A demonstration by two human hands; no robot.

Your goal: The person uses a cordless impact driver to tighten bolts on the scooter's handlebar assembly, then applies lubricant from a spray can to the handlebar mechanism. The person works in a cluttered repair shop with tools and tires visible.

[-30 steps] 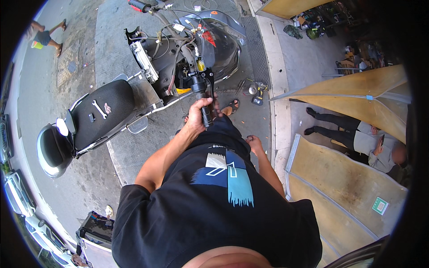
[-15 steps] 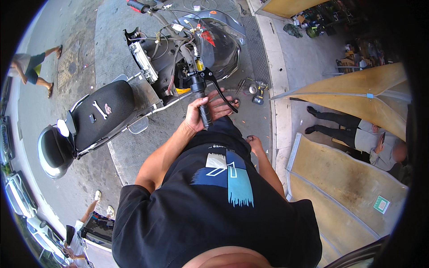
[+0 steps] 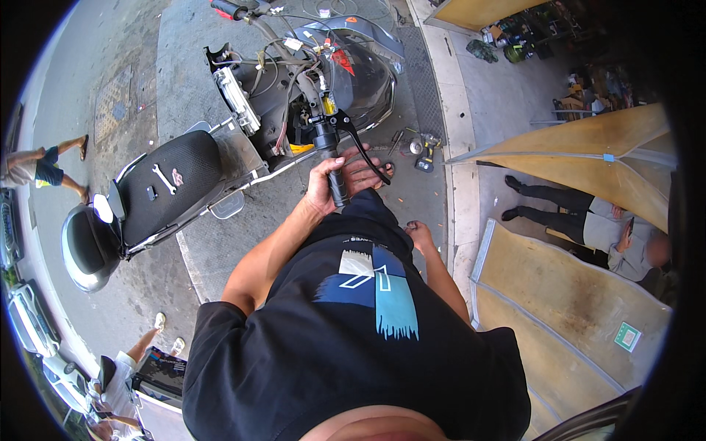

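Observation:
A partly stripped scooter stands in front of me, its wiring bare around the handlebar (image 3: pixel 309 92). My left hand (image 3: pixel 322 187) is on the black handlebar grip (image 3: pixel 337 188): the thumb lies over it, and the other fingers reach past it beneath the black brake lever (image 3: pixel 360 143). At my right side hangs my right hand (image 3: pixel 420 235), away from the scooter. Its fingers look loosely curled, and what they hold, if anything, is hidden. On the black seat (image 3: pixel 180 158) lie a wrench (image 3: pixel 163 179), a small red piece (image 3: pixel 177 177) and a small black part (image 3: pixel 152 192).
A yellow-black power drill (image 3: pixel 425 158) and other tools lie on the ground beyond my hands. To the right are tan panels (image 3: pixel 566 287) and a standing person (image 3: pixel 603 228). Another person walks at the left (image 3: pixel 44 165); parked cars (image 3: pixel 29 316) line that edge.
Both my hands stay almost where they were. The passer-by at the left has moved toward the lower left, and the person at the lower left has shifted slightly.

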